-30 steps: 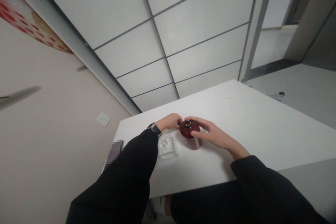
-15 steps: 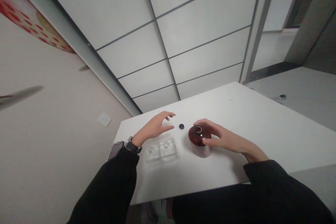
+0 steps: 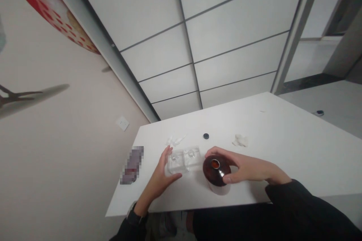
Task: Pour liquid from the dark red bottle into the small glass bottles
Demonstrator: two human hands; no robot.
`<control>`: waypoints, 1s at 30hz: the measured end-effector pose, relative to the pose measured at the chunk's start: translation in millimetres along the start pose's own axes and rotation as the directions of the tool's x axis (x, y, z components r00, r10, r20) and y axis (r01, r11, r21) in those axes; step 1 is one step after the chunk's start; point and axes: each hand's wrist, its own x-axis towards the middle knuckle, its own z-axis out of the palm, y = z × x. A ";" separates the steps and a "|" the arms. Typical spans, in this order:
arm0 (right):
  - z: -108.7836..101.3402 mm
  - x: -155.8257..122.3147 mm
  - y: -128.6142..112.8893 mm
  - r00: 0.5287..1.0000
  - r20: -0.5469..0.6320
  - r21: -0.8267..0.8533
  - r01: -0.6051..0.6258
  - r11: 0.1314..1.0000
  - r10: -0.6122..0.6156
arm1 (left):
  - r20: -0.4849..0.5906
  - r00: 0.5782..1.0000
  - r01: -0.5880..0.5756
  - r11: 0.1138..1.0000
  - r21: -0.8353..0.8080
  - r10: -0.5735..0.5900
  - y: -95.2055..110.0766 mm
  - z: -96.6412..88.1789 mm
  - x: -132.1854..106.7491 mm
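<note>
My right hand (image 3: 243, 167) is wrapped around the side of a dark amber bottle (image 3: 216, 175), thumb on the near side and fingers behind. The bottle has a round open neck, a reddish-brown shoulder and a paler lower part. To its left lies a clear plastic container (image 3: 192, 155) with two compartments, each with a small clear raised shape. My left hand (image 3: 162, 173) spans the container's left end, fingertips at its far corner and thumb along its near edge. A small black cap (image 3: 206, 136) lies on the table beyond both.
Crumpled clear plastic (image 3: 175, 141) lies behind the container, and a crumpled white tissue (image 3: 240, 140) to the right of the cap. A pixelated object (image 3: 132, 165) is at the left edge of the white table (image 3: 283, 139). White panelled doors stand behind.
My left hand has come down and toward me, from above the table to the container's left end. The bottle, in my right hand, has moved nearer to me. The view has shifted.
</note>
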 end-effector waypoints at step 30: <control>35.3 49.2 23.2 0.998 -0.051 0.046 0.038 0.998 -0.036 | -0.064 0.989 0.126 0.986 -0.107 -0.133 -25.7 -4.6 -26.9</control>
